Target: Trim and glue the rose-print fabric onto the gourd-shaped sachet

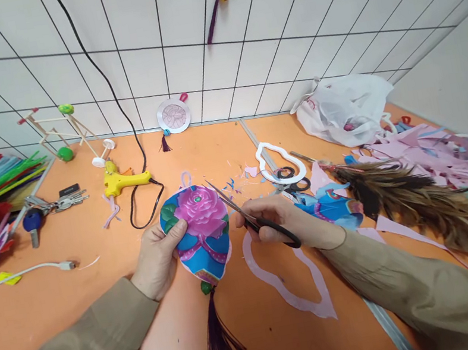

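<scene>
My left hand [160,254] grips the left edge of a flower-print fabric pendant [202,229], thumb on its front. It is blue with a big pink peony, has a small loop on top, and a green bead [206,288] with a dark purple tassel [219,334] hangs below. In my right hand [275,219] is a pair of black-handled scissors [265,224], its blades pointing up and left beside the pendant's upper right edge. Under my right hand lies a pale pink cut-out frame [276,285] on the table.
A yellow glue gun [124,179] with a black cord and a bunch of keys [61,200] lie to the left. Rightward are a white outline frame [263,161], more scissors [293,179], a feather duster [419,196], pink scraps [422,163] and a plastic bag [340,108]. A tiled wall [186,32] stands behind.
</scene>
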The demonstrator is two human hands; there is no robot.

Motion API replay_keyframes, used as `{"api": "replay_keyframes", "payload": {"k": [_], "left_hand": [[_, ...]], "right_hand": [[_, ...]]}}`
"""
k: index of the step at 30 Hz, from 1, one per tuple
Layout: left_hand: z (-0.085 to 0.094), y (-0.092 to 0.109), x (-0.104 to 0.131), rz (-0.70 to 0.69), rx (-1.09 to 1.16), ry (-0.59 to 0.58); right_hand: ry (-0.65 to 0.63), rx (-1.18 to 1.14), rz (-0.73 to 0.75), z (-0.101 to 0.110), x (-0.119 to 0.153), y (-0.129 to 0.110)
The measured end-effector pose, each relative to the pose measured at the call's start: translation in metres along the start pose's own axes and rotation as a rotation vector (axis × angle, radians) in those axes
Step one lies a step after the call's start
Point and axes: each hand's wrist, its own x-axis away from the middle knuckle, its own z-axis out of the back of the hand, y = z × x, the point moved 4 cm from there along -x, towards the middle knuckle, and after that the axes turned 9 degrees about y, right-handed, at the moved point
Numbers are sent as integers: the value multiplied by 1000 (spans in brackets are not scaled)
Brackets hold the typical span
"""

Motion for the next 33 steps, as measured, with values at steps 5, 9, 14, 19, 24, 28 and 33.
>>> {"api": "replay_keyframes", "payload": {"k": [5,9,14,19,24,28,33], "left_hand": [[-1,1,0,-2,14,-11],[-1,0,0,-1,24,-8],[-1,0,0,0,12,-4],[0,0,0,5,15,8],[0,1,0,3,22,-3],[0,1,0,7,-1,-8],[-1,2,0,16,-34,-10]], "right_hand": [[12,-33,-23,-1,-1,1],[22,-30,-11,-1,-3,1],[31,-45,-38,-2,-3,-1],[17,-59,-84,-3,-2,0],[-13,-79,-104,-3,-1,4],[-30,-97,-102,-1,0,5],[-26,-49,-89,1,1,4]]}}
